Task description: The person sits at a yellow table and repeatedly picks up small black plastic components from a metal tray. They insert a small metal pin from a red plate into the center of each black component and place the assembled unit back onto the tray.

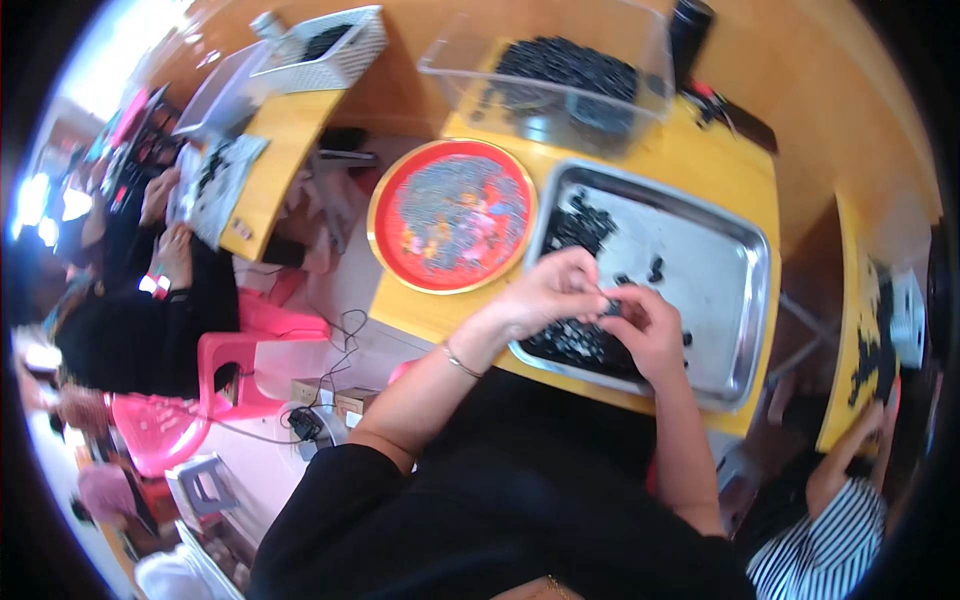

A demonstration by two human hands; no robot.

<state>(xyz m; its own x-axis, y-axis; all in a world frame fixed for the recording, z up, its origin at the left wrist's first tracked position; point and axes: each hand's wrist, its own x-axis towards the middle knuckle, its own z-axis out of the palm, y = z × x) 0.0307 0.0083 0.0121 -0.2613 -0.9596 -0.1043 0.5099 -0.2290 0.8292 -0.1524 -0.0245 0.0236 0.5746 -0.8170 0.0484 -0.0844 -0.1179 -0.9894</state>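
Observation:
Over the left half of a metal tray (722,300), my two hands meet fingertip to fingertip. A small dark piece (612,308) shows between the fingers of my right hand (648,325), which are pinched together. My left hand (555,292) is closed in a pinch beside it; what its fingertips hold, if anything, is too small to make out. Small black pieces (580,222) lie heaped in the tray's left side, below and beyond my hands, and a few lie loose near its middle. To the left stands a round red tray (388,225) with a gold rim, covered with small grey and coloured bits.
A clear plastic bin (450,75) of black pieces stands at the yellow table's (410,318) far side, near a dark cylinder (690,40). People work at yellow tables to the left and right. A pink plastic chair (250,345), cables and small boxes are on the left.

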